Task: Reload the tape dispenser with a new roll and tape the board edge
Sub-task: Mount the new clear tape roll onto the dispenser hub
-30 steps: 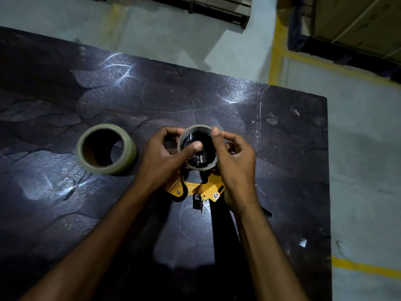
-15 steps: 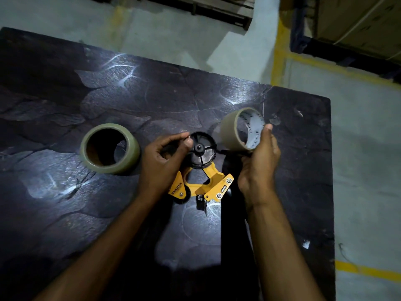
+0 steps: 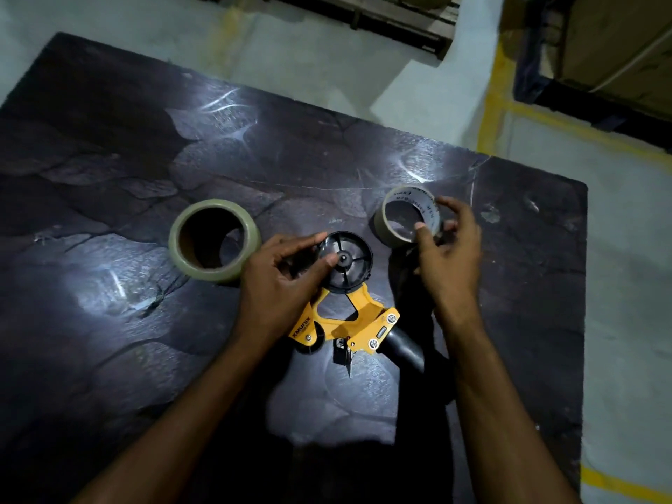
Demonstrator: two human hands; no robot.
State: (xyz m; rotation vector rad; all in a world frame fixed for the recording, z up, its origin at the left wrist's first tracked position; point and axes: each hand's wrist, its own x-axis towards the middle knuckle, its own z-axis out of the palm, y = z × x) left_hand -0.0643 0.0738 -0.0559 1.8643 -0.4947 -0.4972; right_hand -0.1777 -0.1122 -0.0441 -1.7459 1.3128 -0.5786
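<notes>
A yellow tape dispenser [image 3: 363, 316] with a black handle [image 3: 404, 350] lies on the dark board [image 3: 109, 183]. Its black spool wheel [image 3: 354, 276] is bare. My left hand [image 3: 280, 285] grips that wheel, thumb on the hub and fingers at the rim. A thin empty tape core [image 3: 418, 204] with printed lining rests tilted on the board to the right of the wheel. My right hand [image 3: 451, 263] holds it loosely by the rim, thumb on the near edge. A full roll of beige tape [image 3: 207, 273] stands to the left of the dispenser, untouched.
The board's right edge [image 3: 584, 285] and far edge meet grey concrete floor. Yellow floor lines [image 3: 491, 103] run past the far right corner. Stacked cartons [image 3: 611, 41] stand at the top right and a wooden pallet [image 3: 392, 16] at the top.
My right hand pulled the empty core off the spool wheel and carried it right, down onto the board. My left hand stayed on the wheel. The full roll has not moved.
</notes>
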